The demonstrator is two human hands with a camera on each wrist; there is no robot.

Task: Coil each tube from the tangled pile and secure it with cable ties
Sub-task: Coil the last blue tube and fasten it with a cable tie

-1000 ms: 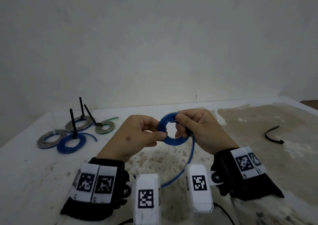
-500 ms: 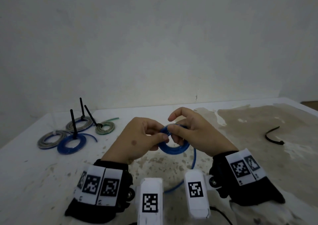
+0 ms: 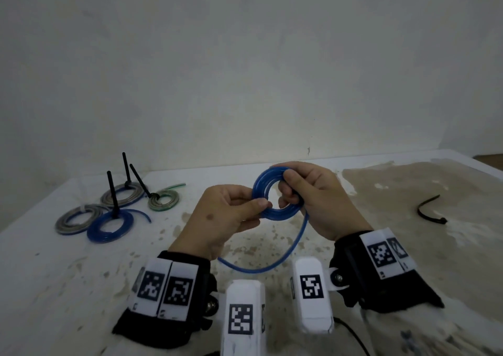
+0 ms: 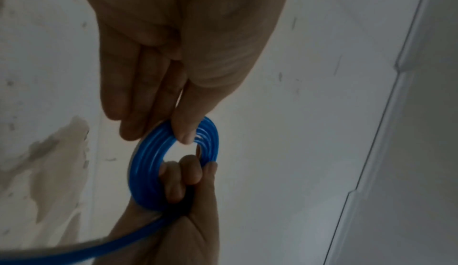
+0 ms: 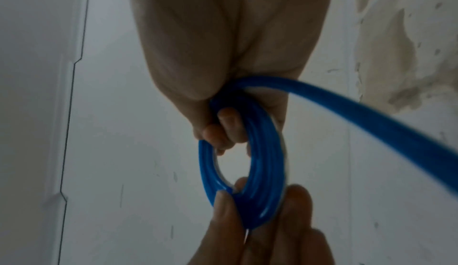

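Observation:
A blue tube coil is held upright above the table between both hands. My left hand pinches its lower left rim between thumb and fingers. My right hand grips the right side with fingers curled through the ring. The coil has several turns. A loose tail of the tube hangs from the coil in a curve down toward my wrists. A loose black cable tie lies on the table at the right.
Several tied coils lie at the left: a blue one, a grey one, another grey one and a greenish one, with black tie tails sticking up. The stained white table meets a wall behind.
The coil was lowered and turned between the hands, then raised again; the right hand regripped it through the ring, and the hanging tail now swings lower toward the wrists.

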